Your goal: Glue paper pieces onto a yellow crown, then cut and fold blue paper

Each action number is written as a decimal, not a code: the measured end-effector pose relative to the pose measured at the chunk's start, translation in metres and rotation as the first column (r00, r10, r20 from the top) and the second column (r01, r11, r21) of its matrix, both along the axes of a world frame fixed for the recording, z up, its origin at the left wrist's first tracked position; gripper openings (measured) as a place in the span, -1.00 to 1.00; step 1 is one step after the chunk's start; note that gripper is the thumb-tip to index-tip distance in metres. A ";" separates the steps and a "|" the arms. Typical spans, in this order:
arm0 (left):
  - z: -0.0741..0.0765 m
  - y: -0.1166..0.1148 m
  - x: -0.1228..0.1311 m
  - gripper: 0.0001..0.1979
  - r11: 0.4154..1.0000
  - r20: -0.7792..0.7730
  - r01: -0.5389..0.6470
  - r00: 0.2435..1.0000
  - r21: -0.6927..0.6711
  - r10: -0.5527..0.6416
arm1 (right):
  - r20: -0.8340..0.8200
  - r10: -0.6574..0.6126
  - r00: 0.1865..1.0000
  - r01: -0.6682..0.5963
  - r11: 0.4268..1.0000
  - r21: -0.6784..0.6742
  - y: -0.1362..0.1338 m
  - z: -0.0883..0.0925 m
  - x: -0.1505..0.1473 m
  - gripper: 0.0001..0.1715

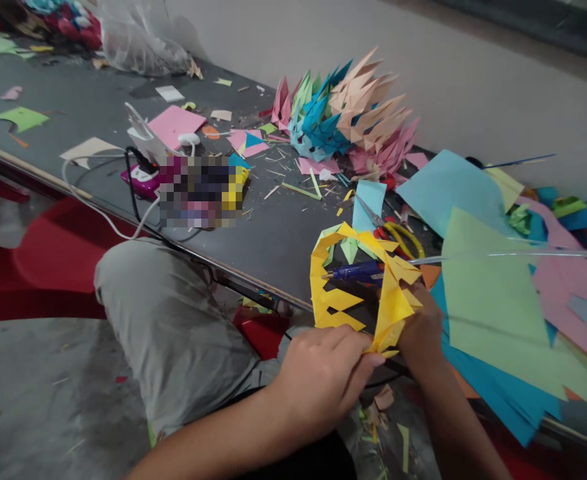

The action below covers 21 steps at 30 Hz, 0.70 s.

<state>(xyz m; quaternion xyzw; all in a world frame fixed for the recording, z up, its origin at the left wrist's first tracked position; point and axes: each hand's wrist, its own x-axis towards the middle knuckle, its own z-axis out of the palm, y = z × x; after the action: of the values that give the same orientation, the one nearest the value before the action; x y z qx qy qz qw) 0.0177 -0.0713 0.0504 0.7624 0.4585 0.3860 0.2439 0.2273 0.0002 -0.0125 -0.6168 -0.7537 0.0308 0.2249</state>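
My left hand pinches the lower edge of a yellow folded-paper ring with pointed tips, held just off the table's front edge. My right hand is closed behind the ring's right side, its fingers partly hidden by the yellow paper. It grips a blue glue gun, whose nozzle points left and shows through the ring's opening. From the gun's back a long clear glue stick runs out to the right. Light green folded points show behind the ring's top.
Scissors with yellow and red handles lie beyond the ring. Farther back stands a multicoloured spiky paper model. Paper sheets pile at right. A white cable loops over the front edge near a pixelated patch; a plastic bag sits far left.
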 end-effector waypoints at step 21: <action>-0.001 -0.001 0.002 -0.70 0.999 0.004 -0.017 1.000 0.030 0.017 | 0.104 -0.165 0.981 0.155 0.983 0.098 -0.003 0.023 -0.006 -0.59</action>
<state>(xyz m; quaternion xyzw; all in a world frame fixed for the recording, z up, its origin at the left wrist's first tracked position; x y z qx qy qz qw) 0.0192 -0.0724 0.0492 0.7613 0.4586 0.3964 0.2301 0.2217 -0.0032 0.0102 -0.6657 -0.7135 -0.0557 0.2116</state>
